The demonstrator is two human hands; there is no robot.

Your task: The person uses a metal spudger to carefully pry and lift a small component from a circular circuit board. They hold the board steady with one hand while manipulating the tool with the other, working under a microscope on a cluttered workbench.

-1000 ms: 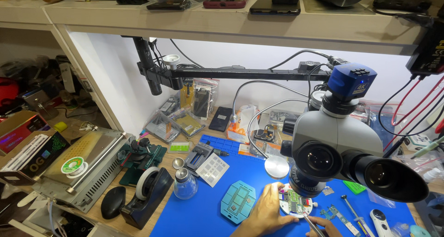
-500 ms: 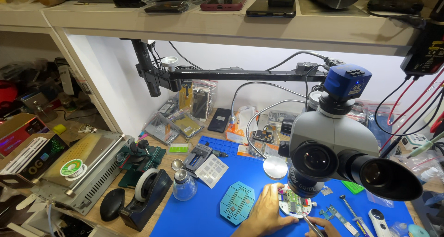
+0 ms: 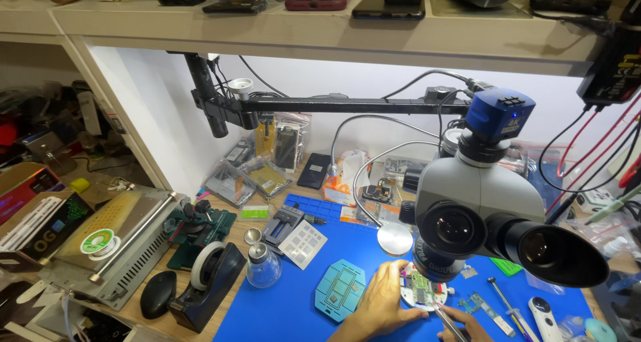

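1. A small green circuit board lies on a round white holder at the lower centre-right of the frame, right under the lens of the stereo microscope; that spot likely puts the tiny parts in magnified view.
2. The left hand rests on the blue work mat with its fingers spread and curled against the holder's left edge, seemingly to steady it.
3. The right hand, at the bottom edge, has its fingers pinched together on thin metal tweezers, whose tip points up toward the board. Whether the tip touches it cannot be told.
4. Just left of the left hand lies a teal octagonal fixture plate; to the right lie a screwdriver and small board strips.
5. Farther left stand a small glass dispenser bottle and a black tape dispenser, near but out of the way.
6. A black boom arm crosses the upper middle, carrying the microscope over the mat.
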